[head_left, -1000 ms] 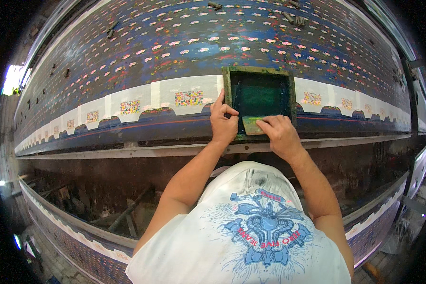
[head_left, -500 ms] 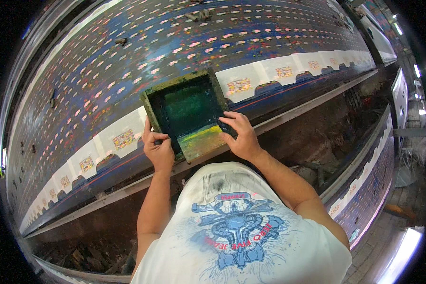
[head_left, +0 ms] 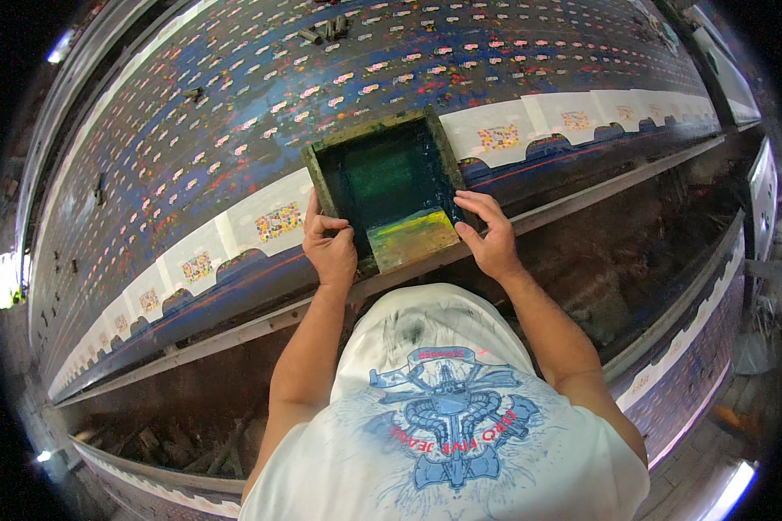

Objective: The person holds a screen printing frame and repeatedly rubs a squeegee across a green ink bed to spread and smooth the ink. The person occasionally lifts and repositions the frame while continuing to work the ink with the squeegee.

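Both my hands hold a small wooden printing screen frame (head_left: pixel 374 128) by its sides. Its mesh (head_left: pixel 387 178) is dark green. A flat panel (head_left: pixel 413 241), smeared yellow, green and brown, covers the near part. My left hand (head_left: pixel 328 247) grips the left side, with the fingers bent and the thumb over the rim. At the right side, my right hand (head_left: pixel 490 234) pinches the rim between thumb and fingers. The frame is over the near edge of a long printing table (head_left: pixel 235 113). Whether it touches the surface, I cannot tell.
Rows of small pink-and-white motifs cover the dark table. Along its near side runs a white strip (head_left: pixel 230 230) with multicoloured patches. Small dark pieces (head_left: pixel 323 32) lie farther back. A rail (head_left: pixel 582 201) edges the table. Another printed table (head_left: pixel 695 382) stands at the right, beyond a dark gap.
The view has shifted, so the table, frame and hands all appear farther right and slightly higher. Both hands keep the same hold on the frame.
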The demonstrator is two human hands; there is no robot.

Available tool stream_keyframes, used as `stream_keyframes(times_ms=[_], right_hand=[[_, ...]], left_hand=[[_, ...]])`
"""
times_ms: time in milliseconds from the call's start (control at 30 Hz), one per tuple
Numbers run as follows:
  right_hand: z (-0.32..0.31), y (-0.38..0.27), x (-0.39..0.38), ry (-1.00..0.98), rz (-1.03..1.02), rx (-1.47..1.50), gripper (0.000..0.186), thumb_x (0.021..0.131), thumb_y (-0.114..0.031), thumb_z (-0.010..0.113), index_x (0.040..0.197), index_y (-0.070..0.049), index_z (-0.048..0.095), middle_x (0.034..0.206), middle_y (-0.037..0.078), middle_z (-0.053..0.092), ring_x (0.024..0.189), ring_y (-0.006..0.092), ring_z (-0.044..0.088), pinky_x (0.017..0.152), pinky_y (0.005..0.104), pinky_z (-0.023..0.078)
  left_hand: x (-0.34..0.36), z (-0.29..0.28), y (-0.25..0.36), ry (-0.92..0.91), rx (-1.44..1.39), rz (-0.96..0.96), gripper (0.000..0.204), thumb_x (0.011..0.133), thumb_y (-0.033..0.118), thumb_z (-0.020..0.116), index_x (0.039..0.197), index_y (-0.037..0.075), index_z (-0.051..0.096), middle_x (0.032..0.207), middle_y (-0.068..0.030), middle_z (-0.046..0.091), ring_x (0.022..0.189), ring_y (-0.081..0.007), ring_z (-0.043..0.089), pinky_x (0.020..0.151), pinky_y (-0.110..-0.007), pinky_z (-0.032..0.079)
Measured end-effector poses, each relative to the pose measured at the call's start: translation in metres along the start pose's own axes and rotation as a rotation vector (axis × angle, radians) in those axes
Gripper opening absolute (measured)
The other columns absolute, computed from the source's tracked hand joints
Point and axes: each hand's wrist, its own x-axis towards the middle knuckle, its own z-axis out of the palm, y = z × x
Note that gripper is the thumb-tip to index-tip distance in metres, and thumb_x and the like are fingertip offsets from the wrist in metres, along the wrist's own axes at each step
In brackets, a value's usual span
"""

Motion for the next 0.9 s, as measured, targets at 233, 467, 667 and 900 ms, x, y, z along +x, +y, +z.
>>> stream_keyframes(times_ms=[233, 467, 667, 900], right_hand=[[-0.027, 0.017, 0.005, -0.072, -0.047, 0.034, 0.042, 0.098, -0.011, 0.082, 0.139, -0.003, 0.076, 0.148, 0.018, 0.072, 0.142, 0.0381, 0.065, 0.122, 0.0488, 0.048], [-0.031, 0.014, 0.011, -0.069, -0.127, -0.064, 0.040, 0.095, -0.007, 0.082, 0.135, -0.004, 0.077, 0.145, 0.017, 0.072, 0.140, 0.0412, 0.064, 0.121, 0.0523, 0.050], [-0.028, -0.013, 0.018, -0.247, -0.360, -0.181, 0.044, 0.086, -0.007, 0.088, 0.129, -0.005, 0.078, 0.143, 0.016, 0.072, 0.139, 0.0409, 0.065, 0.116, 0.0536, 0.053], [-0.003, -0.021, 0.025, -0.421, -0.527, -0.393, 0.036, 0.094, -0.012, 0.074, 0.129, -0.006, 0.080, 0.134, 0.014, 0.074, 0.132, 0.0360, 0.067, 0.111, 0.0480, 0.054]], left_hand=[[-0.006, 0.013, 0.003, 0.019, 0.020, -0.085, 0.018, 0.075, -0.011, 0.073, 0.077, 0.005, 0.066, 0.174, -0.0305, 0.052, 0.161, -0.0378, 0.053, 0.131, -0.044, 0.036], [-0.008, 0.013, 0.001, 0.021, -0.002, -0.147, 0.019, 0.074, -0.012, 0.075, 0.077, 0.005, 0.066, 0.174, -0.0313, 0.051, 0.161, -0.0365, 0.053, 0.129, -0.042, 0.038], [-0.008, 0.011, -0.007, 0.019, 0.002, -0.131, 0.019, 0.073, -0.011, 0.075, 0.076, 0.005, 0.067, 0.174, -0.0319, 0.050, 0.159, -0.0359, 0.055, 0.127, -0.041, 0.039], [-0.007, 0.018, 0.000, 0.004, -0.040, -0.075, 0.018, 0.072, -0.011, 0.074, 0.076, 0.005, 0.067, 0.175, -0.0317, 0.050, 0.156, -0.0343, 0.058, 0.126, -0.040, 0.040]])
